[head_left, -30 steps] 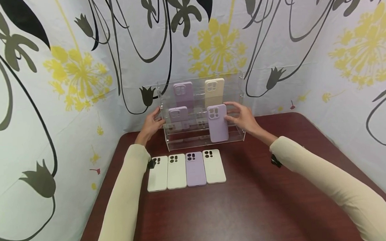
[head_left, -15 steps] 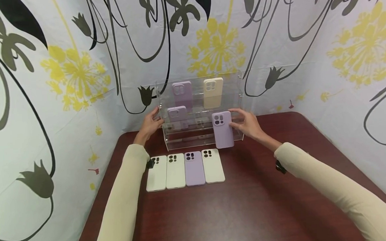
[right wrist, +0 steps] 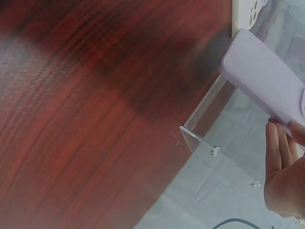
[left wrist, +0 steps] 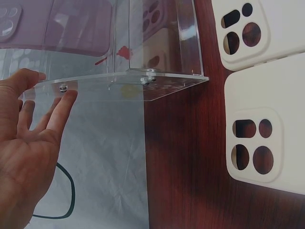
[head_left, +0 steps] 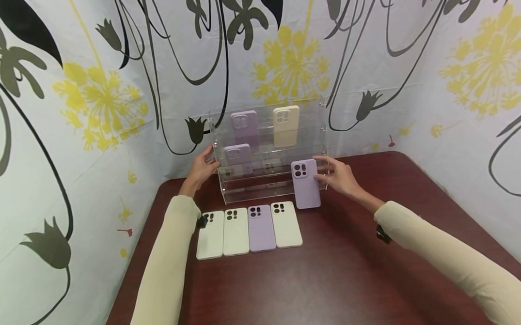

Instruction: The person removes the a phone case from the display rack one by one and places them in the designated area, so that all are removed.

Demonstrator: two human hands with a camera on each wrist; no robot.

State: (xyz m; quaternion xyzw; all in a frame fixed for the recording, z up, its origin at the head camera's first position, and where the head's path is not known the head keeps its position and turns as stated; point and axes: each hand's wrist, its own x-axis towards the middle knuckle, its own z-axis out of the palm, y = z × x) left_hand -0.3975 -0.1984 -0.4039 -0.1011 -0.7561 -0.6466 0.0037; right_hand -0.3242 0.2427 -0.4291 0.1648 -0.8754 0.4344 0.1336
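Note:
A lilac phone case (head_left: pixel 306 185) is pinched at its right edge by my right hand (head_left: pixel 339 177), upright in front of the rack's right end. In the right wrist view the thumb and fingers grip the lilac case (right wrist: pixel 267 76) by its side. My left hand (head_left: pixel 203 168) holds the left side panel of a clear acrylic display rack (head_left: pixel 266 181); the left wrist view shows its thumb and fingers on either side of the panel (left wrist: pixel 95 83). On the rack stand a purple case (head_left: pixel 245 127), a cream case (head_left: pixel 286 127) and a lower lilac case (head_left: pixel 238 154).
On the dark red wooden table (head_left: pixel 266 288), a row of cases lies flat before the rack: white ones (head_left: pixel 236 234), one lilac (head_left: pixel 261 230), and a white one (head_left: pixel 287 227) at the right end. Patterned fabric (head_left: pixel 248 71) hangs close behind the rack.
My right hand has drawn the lilac case away from the rack's front, down and to the right, towards the table. The left hand has stayed on the rack's side.

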